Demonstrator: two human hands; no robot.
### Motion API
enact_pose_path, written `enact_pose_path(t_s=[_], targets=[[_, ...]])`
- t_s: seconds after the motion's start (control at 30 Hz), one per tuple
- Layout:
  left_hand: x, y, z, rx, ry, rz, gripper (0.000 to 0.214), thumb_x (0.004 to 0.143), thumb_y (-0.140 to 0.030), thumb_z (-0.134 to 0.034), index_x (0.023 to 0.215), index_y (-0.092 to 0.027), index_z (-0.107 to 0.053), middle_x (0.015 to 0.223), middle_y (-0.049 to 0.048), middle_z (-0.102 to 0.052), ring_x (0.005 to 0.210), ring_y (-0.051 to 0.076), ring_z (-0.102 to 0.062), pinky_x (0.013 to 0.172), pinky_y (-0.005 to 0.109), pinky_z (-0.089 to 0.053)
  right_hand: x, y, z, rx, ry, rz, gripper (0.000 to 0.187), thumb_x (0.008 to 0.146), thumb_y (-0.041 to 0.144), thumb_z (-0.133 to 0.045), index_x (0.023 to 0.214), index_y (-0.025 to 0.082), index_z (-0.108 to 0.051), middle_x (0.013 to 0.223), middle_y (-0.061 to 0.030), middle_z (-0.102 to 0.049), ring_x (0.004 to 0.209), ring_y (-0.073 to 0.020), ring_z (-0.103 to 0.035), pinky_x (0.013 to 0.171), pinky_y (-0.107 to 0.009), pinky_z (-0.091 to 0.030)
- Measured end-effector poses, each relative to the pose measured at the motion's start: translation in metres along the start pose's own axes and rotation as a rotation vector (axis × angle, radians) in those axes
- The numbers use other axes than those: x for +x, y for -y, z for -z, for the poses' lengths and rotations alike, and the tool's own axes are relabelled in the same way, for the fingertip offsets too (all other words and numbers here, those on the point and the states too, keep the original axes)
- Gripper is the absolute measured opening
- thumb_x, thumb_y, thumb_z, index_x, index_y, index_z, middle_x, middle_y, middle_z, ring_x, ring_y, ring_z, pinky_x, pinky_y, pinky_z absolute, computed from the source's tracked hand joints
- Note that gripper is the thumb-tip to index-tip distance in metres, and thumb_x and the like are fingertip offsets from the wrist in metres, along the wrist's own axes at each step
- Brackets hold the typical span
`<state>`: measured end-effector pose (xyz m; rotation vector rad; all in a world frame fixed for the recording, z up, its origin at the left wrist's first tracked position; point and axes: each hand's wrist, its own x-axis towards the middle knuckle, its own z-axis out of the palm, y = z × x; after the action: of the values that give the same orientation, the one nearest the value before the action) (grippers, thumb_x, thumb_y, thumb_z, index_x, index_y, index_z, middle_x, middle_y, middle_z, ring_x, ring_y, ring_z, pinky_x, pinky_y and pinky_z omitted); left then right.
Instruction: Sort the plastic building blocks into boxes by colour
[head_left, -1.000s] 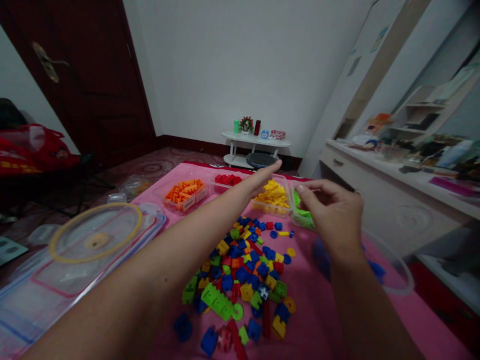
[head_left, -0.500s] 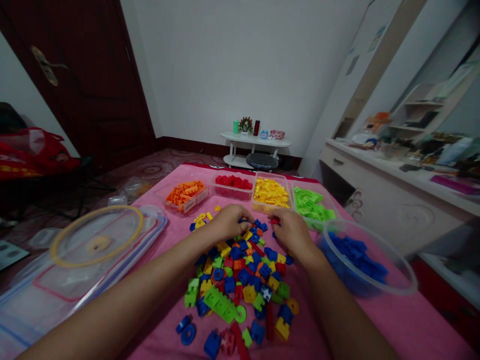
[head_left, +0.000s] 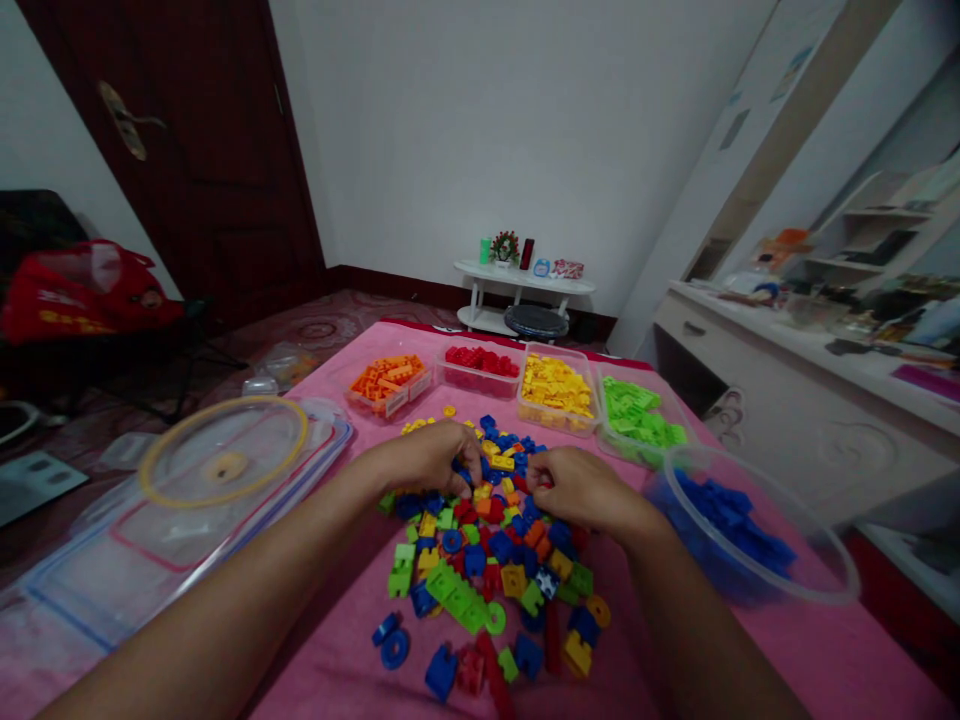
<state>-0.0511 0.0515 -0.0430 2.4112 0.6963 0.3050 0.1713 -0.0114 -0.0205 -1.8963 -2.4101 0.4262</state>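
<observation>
A heap of mixed plastic building blocks [head_left: 495, 560], blue, red, yellow, green and orange, lies on the pink table cover [head_left: 750, 660]. My left hand [head_left: 429, 458] rests on the heap's far left side with its fingers curled down into the blocks. My right hand [head_left: 577, 488] sits on the far right side, fingers also curled among the pieces. What either hand pinches is hidden under the fingers. A round clear bowl [head_left: 825, 590] holding blue blocks stands just right of my right hand.
Behind the heap stand tubs of orange [head_left: 388, 380], red [head_left: 480, 366], yellow [head_left: 556, 388] and green [head_left: 637, 415] blocks. Stacked clear lids [head_left: 202, 500] lie at the left. A white desk [head_left: 795, 400] runs along the right, a low white table [head_left: 525, 290] by the far wall.
Both hands came down from over the yellow and green tubs onto the mixed heap, then drew slightly nearer to me. The view has shifted a little.
</observation>
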Motion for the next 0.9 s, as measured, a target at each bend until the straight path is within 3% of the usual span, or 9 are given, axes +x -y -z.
enact_pose_path(t_s=[0.07,0.13,0.3,0.47,0.63,0.8,0.9], targets=[[-0.004,0.008,0.005,-0.012,0.020,0.059,0.017,0.062,-0.027,-0.073,0.078,-0.022,-0.074,0.087,0.0038,-0.069,0.083,0.016,-0.060,0.078,0.021,-0.043,0.000,0.001,0.004,-0.092,-0.073,-0.076,0.012,0.065,0.017,-0.054,0.068,0.021,-0.065,0.067,-0.0005,-0.064,0.062,-0.0140,-0.055,0.051,-0.024,-0.024],[-0.008,0.010,0.012,0.002,0.025,0.087,0.020,0.060,-0.027,-0.074,0.079,-0.022,-0.074,0.085,0.0035,-0.069,0.081,0.016,-0.060,0.076,0.021,-0.043,-0.003,0.009,0.008,-0.091,-0.088,-0.057,0.013,0.065,0.019,-0.055,0.070,0.023,-0.066,0.070,-0.0005,-0.065,0.063,-0.0142,-0.056,0.051,-0.025,-0.024],[-0.015,-0.018,0.022,0.096,-0.034,0.084,0.024,0.058,-0.026,-0.074,0.083,-0.023,-0.074,0.081,0.0030,-0.069,0.074,0.016,-0.059,0.071,0.022,-0.043,-0.012,0.039,0.005,-0.083,-0.015,0.090,0.019,0.064,0.022,-0.058,0.080,0.027,-0.069,0.080,-0.0007,-0.069,0.071,-0.0165,-0.059,0.054,-0.025,-0.027],[-0.011,-0.047,0.007,0.295,0.038,0.161,0.026,0.052,-0.018,-0.073,0.077,-0.026,-0.074,0.074,0.0031,-0.067,0.067,0.018,-0.057,0.062,0.025,-0.040,-0.011,0.051,-0.006,-0.169,0.035,0.109,0.020,0.066,0.025,-0.059,0.082,0.026,-0.071,0.083,-0.0040,-0.070,0.076,-0.0202,-0.062,0.056,-0.026,-0.030],[-0.006,-0.050,-0.006,0.424,-0.023,0.227,0.005,0.056,-0.019,-0.068,0.060,-0.020,-0.071,0.063,0.0072,-0.064,0.055,0.018,-0.053,0.052,0.025,-0.036,-0.014,0.052,0.009,-0.299,-0.007,0.049,0.016,0.069,0.023,-0.055,0.077,0.020,-0.069,0.082,-0.0087,-0.070,0.077,-0.0237,-0.063,0.057,-0.028,-0.033],[-0.009,-0.049,-0.001,0.354,-0.050,0.204,0.006,0.059,-0.022,-0.062,0.057,-0.018,-0.066,0.055,0.0044,-0.060,0.047,0.014,-0.047,0.046,0.024,-0.029,-0.023,0.055,0.031,-0.434,-0.028,-0.048,0.018,0.073,0.017,-0.052,0.082,0.016,-0.068,0.090,-0.0128,-0.069,0.082,-0.0265,-0.063,0.060,-0.030,-0.036],[-0.006,-0.047,0.001,0.169,-0.105,0.232,0.009,0.061,-0.019,-0.055,0.056,-0.016,-0.061,0.051,0.0012,-0.056,0.046,0.010,-0.045,0.045,0.022,-0.030,-0.025,0.047,0.037,-0.422,-0.178,-0.071,0.016,0.074,0.022,-0.054,0.083,0.021,-0.067,0.088,-0.0095,-0.069,0.080,-0.0253,-0.063,0.058,-0.029,-0.035]])
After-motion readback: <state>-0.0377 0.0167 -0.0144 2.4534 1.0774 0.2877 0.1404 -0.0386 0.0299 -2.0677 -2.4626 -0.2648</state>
